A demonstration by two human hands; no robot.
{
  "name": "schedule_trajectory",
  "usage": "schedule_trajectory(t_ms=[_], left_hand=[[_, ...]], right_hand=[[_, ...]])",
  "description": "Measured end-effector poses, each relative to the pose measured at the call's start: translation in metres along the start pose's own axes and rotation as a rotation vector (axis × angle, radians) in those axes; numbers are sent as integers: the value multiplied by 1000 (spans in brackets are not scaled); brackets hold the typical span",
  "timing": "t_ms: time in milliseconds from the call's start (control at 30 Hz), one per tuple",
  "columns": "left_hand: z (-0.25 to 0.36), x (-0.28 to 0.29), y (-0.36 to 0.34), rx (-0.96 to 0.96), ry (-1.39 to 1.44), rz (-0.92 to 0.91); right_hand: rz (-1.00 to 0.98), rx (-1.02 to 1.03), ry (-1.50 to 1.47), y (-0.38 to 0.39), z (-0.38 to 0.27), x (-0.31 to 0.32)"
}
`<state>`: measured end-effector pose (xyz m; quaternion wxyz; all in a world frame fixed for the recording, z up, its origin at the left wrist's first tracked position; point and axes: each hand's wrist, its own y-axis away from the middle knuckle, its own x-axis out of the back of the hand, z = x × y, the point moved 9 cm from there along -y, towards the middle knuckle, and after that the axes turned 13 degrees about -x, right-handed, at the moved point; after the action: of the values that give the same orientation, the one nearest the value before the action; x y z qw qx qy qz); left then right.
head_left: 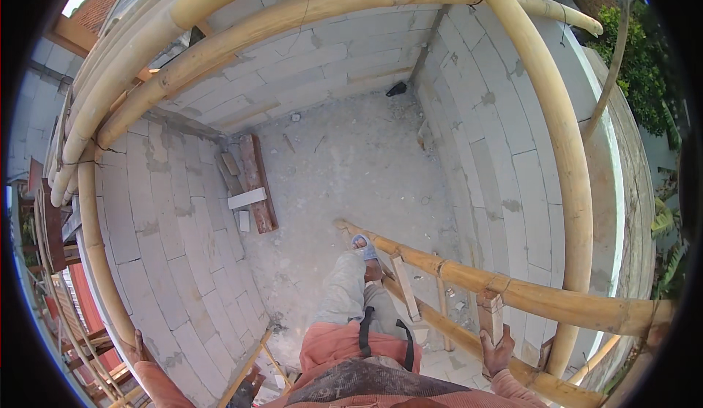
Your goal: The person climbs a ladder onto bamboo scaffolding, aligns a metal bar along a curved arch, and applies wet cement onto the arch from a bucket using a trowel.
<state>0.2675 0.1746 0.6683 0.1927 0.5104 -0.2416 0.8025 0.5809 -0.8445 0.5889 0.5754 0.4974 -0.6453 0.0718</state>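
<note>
At the lower left, my left hand (138, 351) is closed round an upright bamboo pole (94, 247) standing beside the block wall. My right hand (498, 351) grips a wooden rung (490, 316) near the upper end of a bamboo ladder (454, 270). The ladder slopes from the lower right down to the floor, and its rungs are tied to the rails. Below me, one foot in a blue-grey sandal (364, 244) is at the ladder's lower part. My other foot is hidden.
Light block walls (501, 144) enclose a rough concrete floor (344, 144) below. Thick bamboo poles (293, 14) run across the top. A reddish-brown timber beam (258, 181) and a white block piece (247, 198) lie by the left wall. A dark object (396, 89) sits in the far corner.
</note>
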Motion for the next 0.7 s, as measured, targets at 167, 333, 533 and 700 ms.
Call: schedule_trajectory(t_ms=[167,333,533,700], left_hand=[[-2,2,18,146,29,-198],[-9,-3,16,24,107,-71],[23,-10,21,240,262,7],[39,5,26,188,-44,-142]], right_hand=[[-3,86,-15,-5,-2,-7],[33,47,32,-3,11,-11],[229,-90,229,-9,38,-8],[71,-137,401,-36,30,-18]])
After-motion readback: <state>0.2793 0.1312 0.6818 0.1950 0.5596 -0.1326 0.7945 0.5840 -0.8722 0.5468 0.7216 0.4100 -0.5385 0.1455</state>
